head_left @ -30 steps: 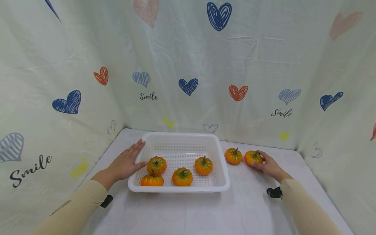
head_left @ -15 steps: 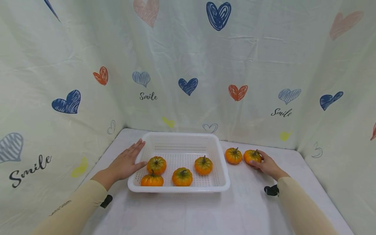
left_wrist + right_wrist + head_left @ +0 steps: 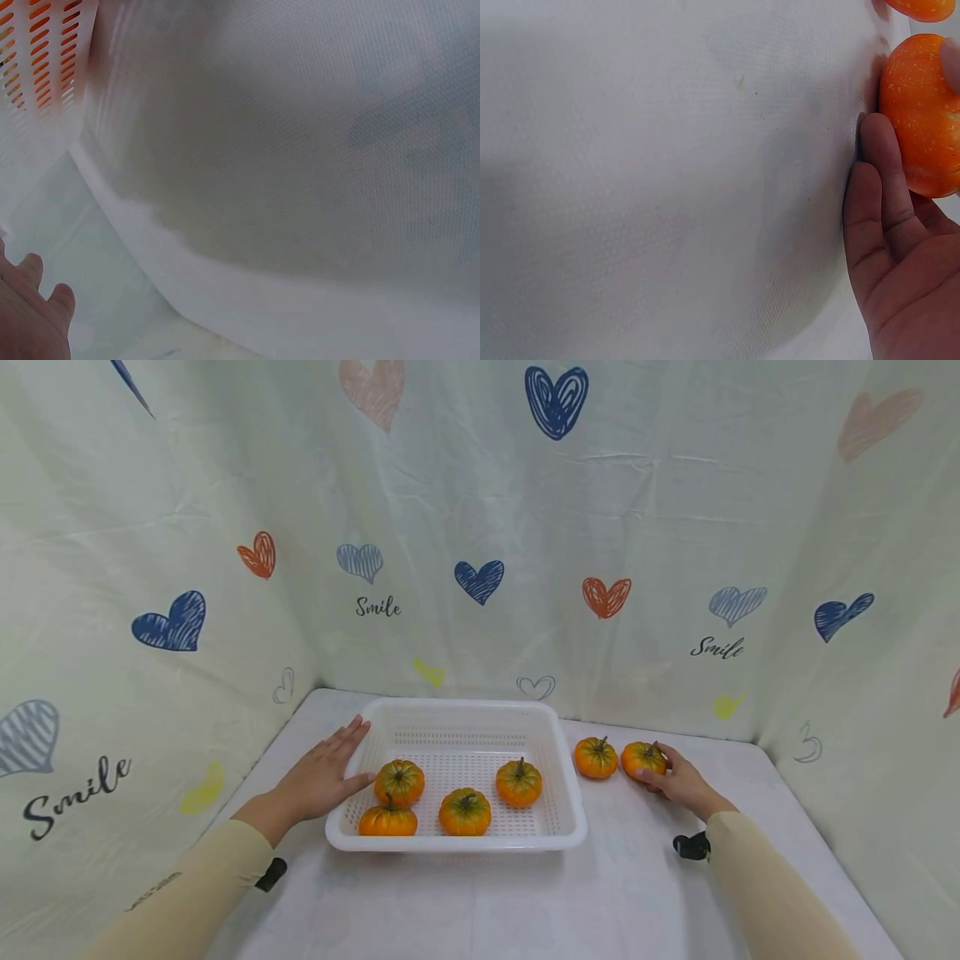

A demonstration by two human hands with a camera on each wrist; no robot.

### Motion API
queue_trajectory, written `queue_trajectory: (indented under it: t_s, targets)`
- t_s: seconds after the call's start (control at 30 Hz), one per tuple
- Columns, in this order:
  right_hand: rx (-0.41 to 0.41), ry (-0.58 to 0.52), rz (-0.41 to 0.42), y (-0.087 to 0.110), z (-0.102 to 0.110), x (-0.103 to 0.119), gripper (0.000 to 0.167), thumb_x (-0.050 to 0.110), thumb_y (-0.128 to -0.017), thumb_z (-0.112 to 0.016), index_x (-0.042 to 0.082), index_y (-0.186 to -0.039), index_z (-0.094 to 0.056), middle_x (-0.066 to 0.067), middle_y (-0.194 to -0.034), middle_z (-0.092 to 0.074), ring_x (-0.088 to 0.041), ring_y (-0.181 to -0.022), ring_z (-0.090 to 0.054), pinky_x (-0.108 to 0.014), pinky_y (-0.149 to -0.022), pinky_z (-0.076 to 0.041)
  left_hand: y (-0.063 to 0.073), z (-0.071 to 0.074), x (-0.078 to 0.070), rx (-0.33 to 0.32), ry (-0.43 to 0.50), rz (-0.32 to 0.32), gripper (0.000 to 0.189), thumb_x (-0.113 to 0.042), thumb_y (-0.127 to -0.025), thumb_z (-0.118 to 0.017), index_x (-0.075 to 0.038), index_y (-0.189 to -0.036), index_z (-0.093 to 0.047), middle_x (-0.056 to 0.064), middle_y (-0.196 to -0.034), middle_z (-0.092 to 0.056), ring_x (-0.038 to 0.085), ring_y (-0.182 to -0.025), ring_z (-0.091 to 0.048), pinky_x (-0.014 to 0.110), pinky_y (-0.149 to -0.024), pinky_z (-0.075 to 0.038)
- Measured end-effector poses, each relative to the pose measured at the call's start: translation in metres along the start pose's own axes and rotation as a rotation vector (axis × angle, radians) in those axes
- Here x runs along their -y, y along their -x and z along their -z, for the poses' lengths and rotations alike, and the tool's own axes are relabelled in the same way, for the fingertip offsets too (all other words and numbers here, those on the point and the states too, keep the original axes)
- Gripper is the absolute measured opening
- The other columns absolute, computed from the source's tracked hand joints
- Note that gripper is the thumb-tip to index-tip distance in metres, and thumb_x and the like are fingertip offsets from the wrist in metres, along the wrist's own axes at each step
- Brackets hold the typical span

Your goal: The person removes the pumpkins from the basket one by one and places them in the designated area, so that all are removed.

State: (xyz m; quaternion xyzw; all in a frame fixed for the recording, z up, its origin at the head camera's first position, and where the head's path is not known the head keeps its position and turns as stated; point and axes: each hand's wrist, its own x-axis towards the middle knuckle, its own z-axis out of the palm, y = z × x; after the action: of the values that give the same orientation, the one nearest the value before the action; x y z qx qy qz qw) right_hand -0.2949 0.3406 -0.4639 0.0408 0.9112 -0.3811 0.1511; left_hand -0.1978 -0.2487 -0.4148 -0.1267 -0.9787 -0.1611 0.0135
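Note:
My left hand (image 3: pixel 318 781) rests with straight fingers on the left rim of a white plastic basket (image 3: pixel 457 843). Inside the basket sit several small orange pumpkins, among them one at the right (image 3: pixel 519 783) and one at the front middle (image 3: pixel 465 812). To the right of the basket, my right hand (image 3: pixel 684 785) holds another small pumpkin (image 3: pixel 643 758) between thumb and fingers, down at the table. In the right wrist view, the thumb lies on one side of that pumpkin (image 3: pixel 922 112) and the fingers on the other. A loose pumpkin (image 3: pixel 596 757) stands between it and the basket.
A white cloth covers the table (image 3: pixel 480 902). Behind and at both sides hangs a pale curtain (image 3: pixel 480 510) printed with hearts and words, close to the table's back edge. In the left wrist view, the slotted basket wall (image 3: pixel 45 97) shows at the upper left.
My right hand has shifted slightly left with its pumpkin, closer to the loose one. The left hand and the basket have stayed in place.

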Motion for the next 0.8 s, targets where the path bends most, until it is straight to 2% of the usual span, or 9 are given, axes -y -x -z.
queue_trajectory:
  t_s: [0.23,0.8]
  targets:
    - [0.002,0.001,-0.008,0.0006,0.0000,0.0008,0.107,0.055,-0.091,-0.067,0.001,-0.158,-0.004,-0.041,-0.151,-0.014,-0.053,-0.128,-0.032,-0.067,-0.110,-0.023,-0.0003,0.0001,-0.0002,0.002,0.004,0.003,0.082,-0.042,-0.098,-0.059,-0.002,-0.158,-0.019,0.019,-0.164,-0.012,0.045,-0.146,-0.016,0.063,-0.115,-0.014]
    - [0.001,-0.009,-0.021,0.0023,0.0000,0.0000,0.111,0.056,-0.089,-0.068,-0.003,-0.156,-0.002,-0.041,-0.151,-0.014,-0.052,-0.126,-0.034,-0.067,-0.110,-0.022,-0.0011,0.0004,-0.0001,0.007,0.006,0.003,0.082,-0.042,-0.098,-0.058,-0.003,-0.158,-0.019,0.019,-0.164,-0.012,0.045,-0.147,-0.016,0.062,-0.116,-0.014]
